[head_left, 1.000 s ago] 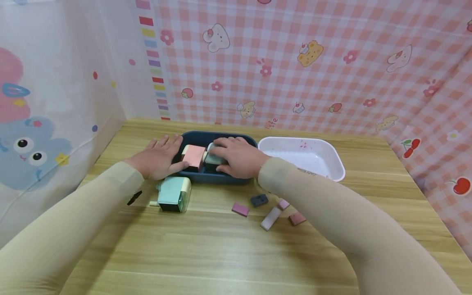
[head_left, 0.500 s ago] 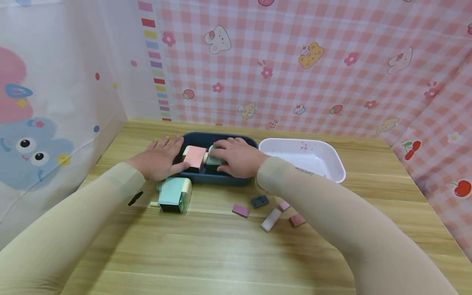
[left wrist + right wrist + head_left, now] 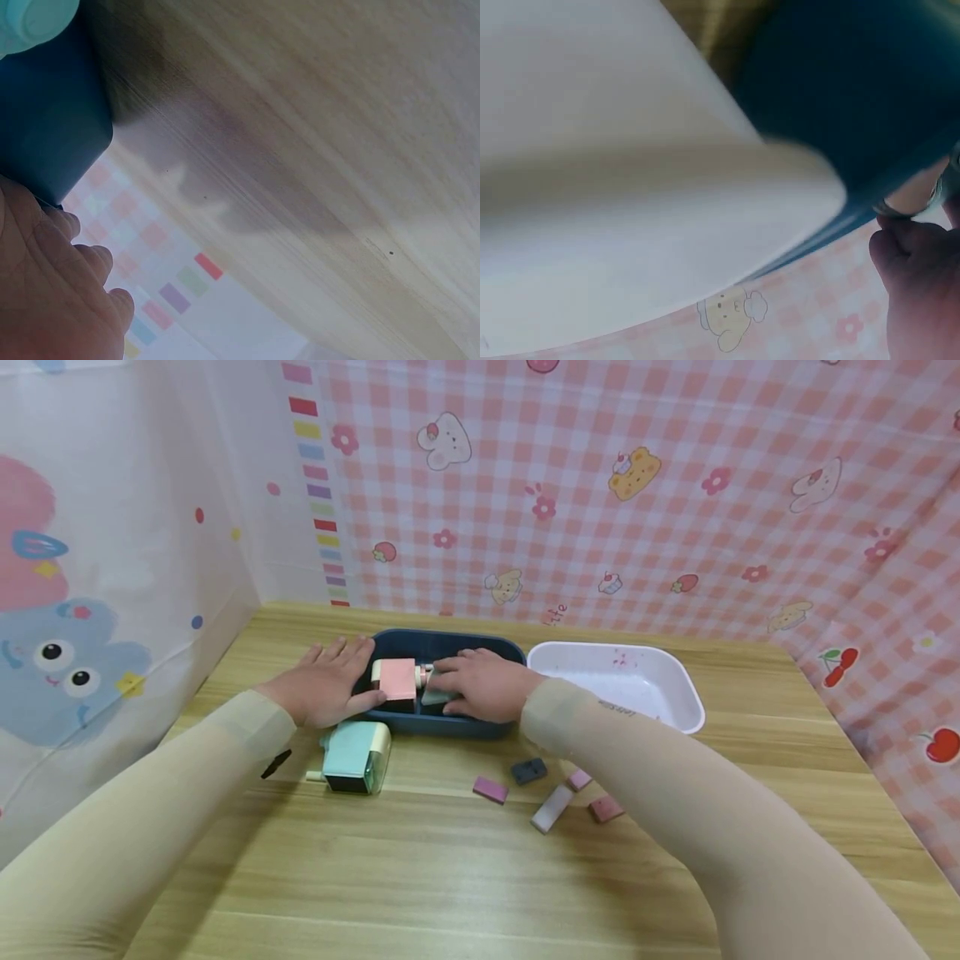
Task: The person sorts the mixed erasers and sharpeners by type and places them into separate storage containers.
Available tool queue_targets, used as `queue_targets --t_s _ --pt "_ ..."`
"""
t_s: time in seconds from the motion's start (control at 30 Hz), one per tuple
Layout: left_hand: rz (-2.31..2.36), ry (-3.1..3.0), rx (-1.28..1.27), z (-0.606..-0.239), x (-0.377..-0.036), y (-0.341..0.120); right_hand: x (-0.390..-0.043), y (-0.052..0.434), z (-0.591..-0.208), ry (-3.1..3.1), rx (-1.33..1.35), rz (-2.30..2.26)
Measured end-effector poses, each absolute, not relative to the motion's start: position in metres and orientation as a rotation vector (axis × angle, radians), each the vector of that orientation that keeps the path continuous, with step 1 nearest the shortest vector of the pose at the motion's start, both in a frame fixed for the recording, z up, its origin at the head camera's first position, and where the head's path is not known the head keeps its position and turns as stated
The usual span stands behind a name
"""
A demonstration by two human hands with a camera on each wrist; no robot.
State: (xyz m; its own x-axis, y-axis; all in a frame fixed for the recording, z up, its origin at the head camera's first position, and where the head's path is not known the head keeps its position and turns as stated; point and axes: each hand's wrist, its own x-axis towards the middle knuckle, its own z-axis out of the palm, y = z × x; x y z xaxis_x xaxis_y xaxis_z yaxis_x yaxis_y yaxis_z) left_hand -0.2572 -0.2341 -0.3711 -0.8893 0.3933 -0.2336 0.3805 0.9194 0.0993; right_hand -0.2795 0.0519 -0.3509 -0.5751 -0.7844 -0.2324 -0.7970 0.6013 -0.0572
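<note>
My left hand [image 3: 326, 683] lies with its fingers spread at the left end of a dark blue tray [image 3: 457, 726], thumb by a pink pencil sharpener [image 3: 397, 678] inside it. My right hand [image 3: 487, 685] reaches into the tray's right half and grips a pale green pencil sharpener [image 3: 437, 695], mostly hidden under the fingers. Its visible top looks tilted. Just in front of the tray, a mint pencil sharpener [image 3: 349, 756] with a crank stands on the table. In the right wrist view, fingers [image 3: 900, 247] curl at the sharpener's edge.
A white tray [image 3: 686, 693] stands right of the blue one, partly behind my right forearm. Several erasers, including a dark grey eraser [image 3: 528, 771] and a white eraser [image 3: 552, 808], lie in front. A small black object [image 3: 276, 764] is near my left sleeve.
My right hand has shifted slightly right, and the pale green sharpener has turned and moved away from the pink one. My left hand has stayed in place.
</note>
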Motion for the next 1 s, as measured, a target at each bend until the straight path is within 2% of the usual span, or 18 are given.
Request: queue_targets --t_s 0.57,1.0 --pt "0.076 2.830 0.588 -0.371 -0.256 -0.235 -0.278 0.056 -0.340 2.485 -1.132 0.172" --pt "0.085 2.834 0.581 -0.371 -0.257 -0.235 -0.270 0.054 -0.344 2.475 -1.157 0.150"
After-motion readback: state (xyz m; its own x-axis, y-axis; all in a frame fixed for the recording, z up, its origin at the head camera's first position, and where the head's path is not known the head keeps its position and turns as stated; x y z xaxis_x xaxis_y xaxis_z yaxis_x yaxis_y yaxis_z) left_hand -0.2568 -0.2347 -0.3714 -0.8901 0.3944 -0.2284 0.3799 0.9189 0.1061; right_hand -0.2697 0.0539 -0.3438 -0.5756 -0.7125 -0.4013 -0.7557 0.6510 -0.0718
